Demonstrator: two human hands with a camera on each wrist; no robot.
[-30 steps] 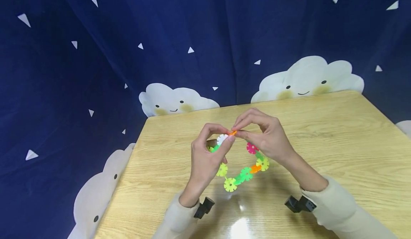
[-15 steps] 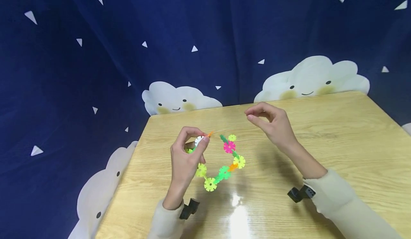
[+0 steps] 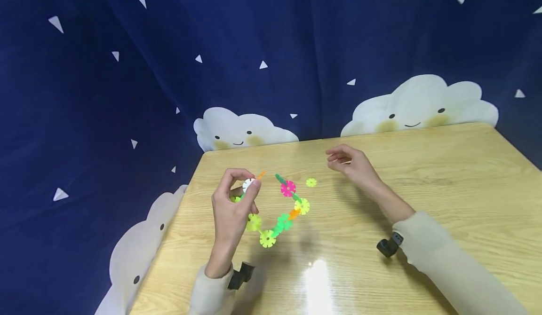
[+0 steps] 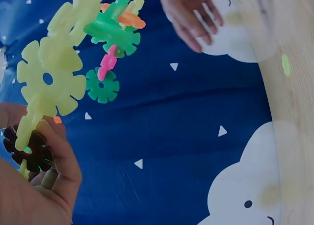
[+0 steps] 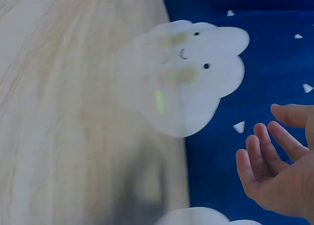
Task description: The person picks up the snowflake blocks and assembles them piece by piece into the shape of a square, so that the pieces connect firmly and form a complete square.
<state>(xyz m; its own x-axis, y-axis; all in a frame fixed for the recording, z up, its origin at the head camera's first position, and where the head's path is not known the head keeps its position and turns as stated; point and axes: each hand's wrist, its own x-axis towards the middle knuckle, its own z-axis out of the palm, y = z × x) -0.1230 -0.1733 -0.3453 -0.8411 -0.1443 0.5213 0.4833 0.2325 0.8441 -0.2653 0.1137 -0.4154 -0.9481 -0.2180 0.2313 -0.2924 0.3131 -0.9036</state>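
My left hand (image 3: 230, 207) pinches one end of a chain of snowflake discs near a white disc (image 3: 248, 185), with an orange disc (image 3: 260, 175) sticking out past the fingertips. The chain curves round through yellow (image 3: 267, 239), green, orange and pink (image 3: 288, 188) discs to a dark green disc (image 3: 280, 178) at its other end. Between the two ends there is a gap. In the left wrist view the chain hangs in the air, and fingers cover part of it. My right hand (image 3: 353, 165) hovers over the table with loosely bent fingers and holds nothing, seen also in the right wrist view.
A loose yellow-green snowflake disc (image 3: 311, 182) lies on the wooden table (image 3: 423, 202) between the chain and my right hand. A dark blue curtain (image 3: 296, 47) with white clouds rises behind the table's far edge. Light glares off the near tabletop.
My right hand has let go of the orange disc and moved away to the right, its fingers loosening. My left hand has carried the chain leftward, and the loose yellow-green disc has come into view.
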